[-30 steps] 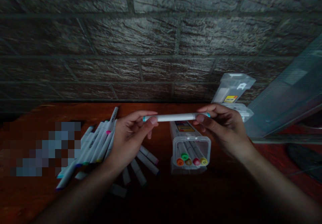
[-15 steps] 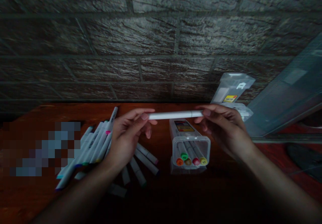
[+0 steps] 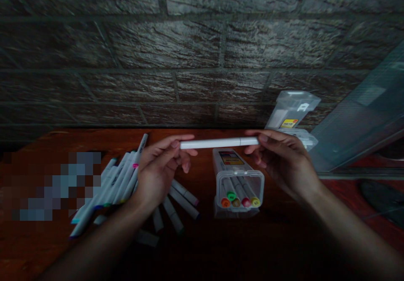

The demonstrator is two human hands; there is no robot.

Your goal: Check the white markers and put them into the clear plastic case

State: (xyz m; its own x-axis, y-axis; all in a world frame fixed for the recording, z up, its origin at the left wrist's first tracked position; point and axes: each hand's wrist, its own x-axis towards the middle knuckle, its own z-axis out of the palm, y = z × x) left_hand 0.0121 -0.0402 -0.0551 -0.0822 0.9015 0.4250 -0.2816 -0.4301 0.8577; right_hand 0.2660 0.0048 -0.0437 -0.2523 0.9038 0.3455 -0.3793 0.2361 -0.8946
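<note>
A white marker (image 3: 217,143) is held nearly level between my two hands, above the table. Its left end is pinched in the thumb and fingers of my left hand (image 3: 160,169). At the other end, my right hand (image 3: 284,156) grips it the same way; fingertips cover that tip. Below the marker, a clear plastic case (image 3: 240,175) lies with its mouth towards me. Several markers with orange, green, brown, red and yellow ends (image 3: 231,196) are inside it. Loose white markers (image 3: 123,175) are spread beside and under my left forearm, partly hidden by it.
A brown wooden table (image 3: 205,247) stands against a stone-block wall (image 3: 195,45). Another clear plastic case (image 3: 288,108) stands at the back right, behind my right hand. A grey translucent panel (image 3: 353,112) rises at the right. The table's left part is blurred by pixelation.
My thumbs have shifted slightly apart along the marker, so a little more of its length shows. The case and the loose markers have stayed in place.
</note>
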